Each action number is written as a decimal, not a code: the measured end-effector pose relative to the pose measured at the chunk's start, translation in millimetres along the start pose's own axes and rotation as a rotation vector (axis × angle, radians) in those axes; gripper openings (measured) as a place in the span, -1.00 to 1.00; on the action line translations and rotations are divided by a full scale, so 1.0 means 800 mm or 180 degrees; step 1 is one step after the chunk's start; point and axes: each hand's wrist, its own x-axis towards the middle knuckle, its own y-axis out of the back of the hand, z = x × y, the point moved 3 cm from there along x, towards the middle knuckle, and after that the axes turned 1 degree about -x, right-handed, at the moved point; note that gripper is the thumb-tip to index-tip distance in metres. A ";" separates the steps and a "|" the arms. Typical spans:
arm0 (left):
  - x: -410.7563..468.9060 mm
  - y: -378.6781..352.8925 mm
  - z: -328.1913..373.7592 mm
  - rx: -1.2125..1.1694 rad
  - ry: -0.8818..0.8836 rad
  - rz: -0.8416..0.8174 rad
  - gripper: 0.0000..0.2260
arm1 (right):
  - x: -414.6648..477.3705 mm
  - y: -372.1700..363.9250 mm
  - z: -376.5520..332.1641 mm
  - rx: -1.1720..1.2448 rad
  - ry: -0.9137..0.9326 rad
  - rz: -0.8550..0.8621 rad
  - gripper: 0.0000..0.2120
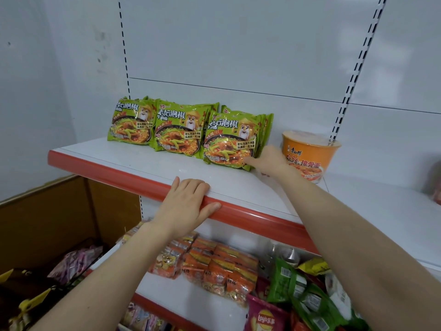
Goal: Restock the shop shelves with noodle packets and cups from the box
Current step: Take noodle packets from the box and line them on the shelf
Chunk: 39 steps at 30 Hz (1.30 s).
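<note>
Green noodle packets stand in three rows on the white top shelf (148,161): a left row (130,121), a middle row (179,130) and a right row (230,142). An orange noodle cup (309,155) stands to their right. My right hand (268,161) reaches between the right row and the cup, its fingers touching the lower right corner of the front packet. My left hand (186,204) rests flat over the shelf's red front edge (114,174), gripping it and holding no goods. The cardboard box (47,225) sits at the lower left with packets inside.
The shelf below holds orange snack packs (214,268), green bags (293,283), a clear bottle (286,255) and a Lay's crisp bag (265,316). A reddish item (435,185) shows at the far right edge. Slotted uprights (353,75) run up the white back panel.
</note>
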 end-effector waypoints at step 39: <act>-0.599 -0.079 -0.161 -0.0047 0.1720 -0.1486 -0.70 | -0.370 -0.476 -0.245 -0.0127 0.1591 -0.1626 -0.72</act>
